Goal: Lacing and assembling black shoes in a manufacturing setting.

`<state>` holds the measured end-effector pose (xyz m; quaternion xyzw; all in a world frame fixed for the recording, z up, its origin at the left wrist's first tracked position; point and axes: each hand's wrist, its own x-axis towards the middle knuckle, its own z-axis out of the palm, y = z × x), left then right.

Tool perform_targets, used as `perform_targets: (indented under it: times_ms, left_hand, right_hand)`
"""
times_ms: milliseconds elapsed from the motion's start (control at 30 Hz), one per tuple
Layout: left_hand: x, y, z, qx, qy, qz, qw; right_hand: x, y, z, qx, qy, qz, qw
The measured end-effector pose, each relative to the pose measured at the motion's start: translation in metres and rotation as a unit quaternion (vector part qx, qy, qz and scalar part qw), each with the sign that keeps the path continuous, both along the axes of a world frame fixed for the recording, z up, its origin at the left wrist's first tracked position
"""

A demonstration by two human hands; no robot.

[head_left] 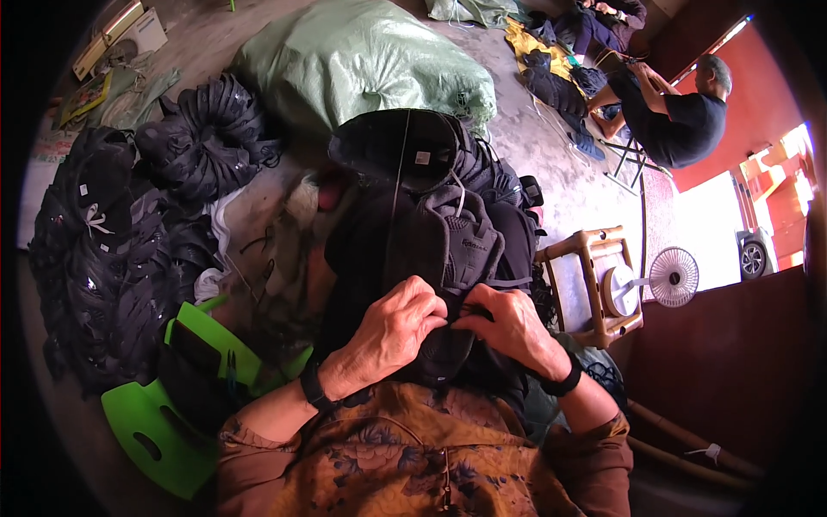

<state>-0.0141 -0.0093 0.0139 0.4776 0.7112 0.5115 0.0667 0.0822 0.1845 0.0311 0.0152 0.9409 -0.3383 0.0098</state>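
A black bag that looks like a backpack (392,151) lies across my lap, its far end gaping open with a small white tag inside. Nearer to me is its grey padded part (461,237). Over the dark fabric my left hand (392,323) has its fingers pinched together. My right hand (508,327) is close beside it, thumb and forefinger also pinched, the fingertips of both hands almost meeting. What they grip is too small and dark to make out. A thin pale thread (399,177) crosses the bag's open end.
Black bags (112,258) are heaped at the left, behind a bright green plastic chair (159,439). A large pale green sack (370,65) stands beyond my lap. At right, a small white fan (674,276) is by a wooden-framed stool (594,284). Another person (676,121) sits farther off.
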Motion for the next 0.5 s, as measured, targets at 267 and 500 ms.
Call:
perform_targets:
  times_ms: [267, 500]
  left_hand:
    - [-0.004, 0.009, -0.012, 0.012, 0.044, 0.02, 0.999]
    - [0.001, 0.012, 0.004, -0.114, 0.245, 0.028, 0.962]
  right_hand:
    - [0.017, 0.017, 0.003, 0.06, 0.016, 0.079, 0.995]
    - [0.032, 0.018, -0.017, -0.085, 0.036, -0.047, 0.995]
